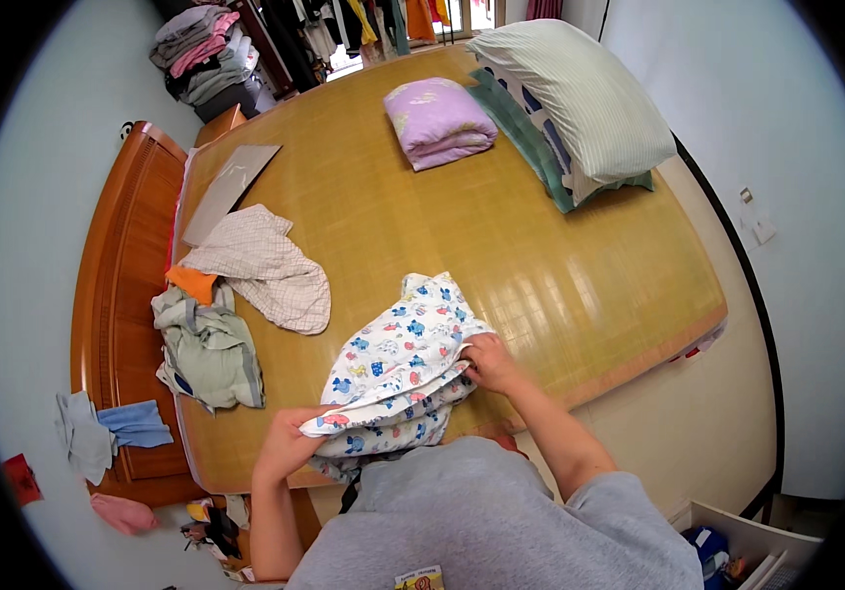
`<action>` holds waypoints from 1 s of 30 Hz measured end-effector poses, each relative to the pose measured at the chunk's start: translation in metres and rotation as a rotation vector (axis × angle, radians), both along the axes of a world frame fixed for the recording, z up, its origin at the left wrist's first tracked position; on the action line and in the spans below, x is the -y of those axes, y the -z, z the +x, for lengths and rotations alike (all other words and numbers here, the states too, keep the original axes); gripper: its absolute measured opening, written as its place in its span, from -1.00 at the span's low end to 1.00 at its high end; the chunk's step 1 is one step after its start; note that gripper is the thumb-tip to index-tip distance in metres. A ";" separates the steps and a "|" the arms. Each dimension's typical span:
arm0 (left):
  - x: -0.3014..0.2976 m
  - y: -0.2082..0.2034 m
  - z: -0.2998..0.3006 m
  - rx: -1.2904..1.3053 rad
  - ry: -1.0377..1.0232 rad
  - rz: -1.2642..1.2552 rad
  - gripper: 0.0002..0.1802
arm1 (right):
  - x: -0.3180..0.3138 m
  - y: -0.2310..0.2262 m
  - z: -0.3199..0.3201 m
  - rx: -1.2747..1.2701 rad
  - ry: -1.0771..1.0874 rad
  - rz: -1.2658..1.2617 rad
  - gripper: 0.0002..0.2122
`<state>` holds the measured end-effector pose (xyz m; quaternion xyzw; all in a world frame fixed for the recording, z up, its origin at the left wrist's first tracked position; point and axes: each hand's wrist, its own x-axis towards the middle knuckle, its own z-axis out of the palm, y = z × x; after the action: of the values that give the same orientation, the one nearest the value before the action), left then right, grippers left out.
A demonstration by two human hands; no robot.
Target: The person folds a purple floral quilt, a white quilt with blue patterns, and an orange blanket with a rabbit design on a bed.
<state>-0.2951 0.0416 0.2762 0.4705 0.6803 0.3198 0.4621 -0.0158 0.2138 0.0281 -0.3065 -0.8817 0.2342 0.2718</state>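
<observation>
A white cloth with blue and red cartoon prints [383, 369] lies bunched on the near edge of the bed, right in front of me. My left hand [288, 444] pinches a folded edge at its lower left corner. On the other side, my right hand [491, 364] grips the same edge, with the fingertips partly tucked into the fabric. Between the hands the edge runs as a slanting fold, and part of the cloth hangs below it toward my body. Whether it is a garment or a cover, I cannot tell.
The bed [580, 285] has a shiny tan mat. To the left are a checked cloth [270, 265], a pale green garment [211, 349] and a grey flat board [231, 192]. Farther off lie a folded purple quilt [437, 123] and a striped pillow [589, 98]. A wooden headboard [122, 295] borders the left.
</observation>
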 end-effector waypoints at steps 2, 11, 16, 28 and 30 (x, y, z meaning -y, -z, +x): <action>0.003 -0.002 -0.002 0.005 -0.017 0.033 -0.70 | 0.009 0.010 -0.010 -0.058 -0.031 0.047 -0.77; 0.012 0.022 -0.024 0.003 -0.066 0.008 -0.71 | -0.017 -0.018 0.002 -0.311 0.415 -0.379 -0.65; 0.010 0.034 -0.029 -0.034 -0.024 0.008 -0.66 | -0.044 -0.059 0.024 -0.148 0.242 -0.212 -0.78; 0.007 0.149 -0.043 -0.364 0.077 -0.001 -0.73 | -0.050 -0.215 0.064 -0.311 0.504 -0.014 -0.71; 0.006 0.150 -0.031 -0.337 0.047 0.043 -0.73 | -0.033 -0.252 0.077 -0.371 0.536 0.051 -0.72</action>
<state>-0.3264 0.0357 0.1267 0.5429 0.7301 0.2399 0.3386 0.0609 0.2473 0.2802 -0.4729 -0.7106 0.1839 0.4874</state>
